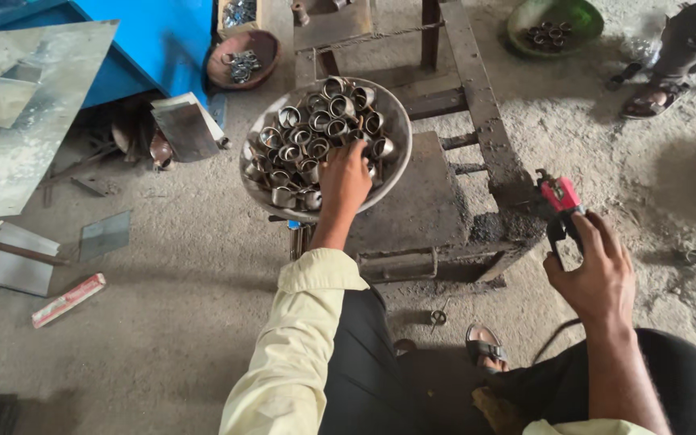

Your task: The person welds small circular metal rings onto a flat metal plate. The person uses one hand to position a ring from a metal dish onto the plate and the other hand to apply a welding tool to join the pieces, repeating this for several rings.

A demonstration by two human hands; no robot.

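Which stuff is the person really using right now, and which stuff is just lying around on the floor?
In use:
- left hand reaching into the metal bowl
- short metal rings heaped in that bowl
- right hand gripping the red-headed tool
- rusty metal stand under the bowl

Lying about:
- brown bowl of rings
- green bowl
- metal sheets
- red-and-white packet
- lone ring
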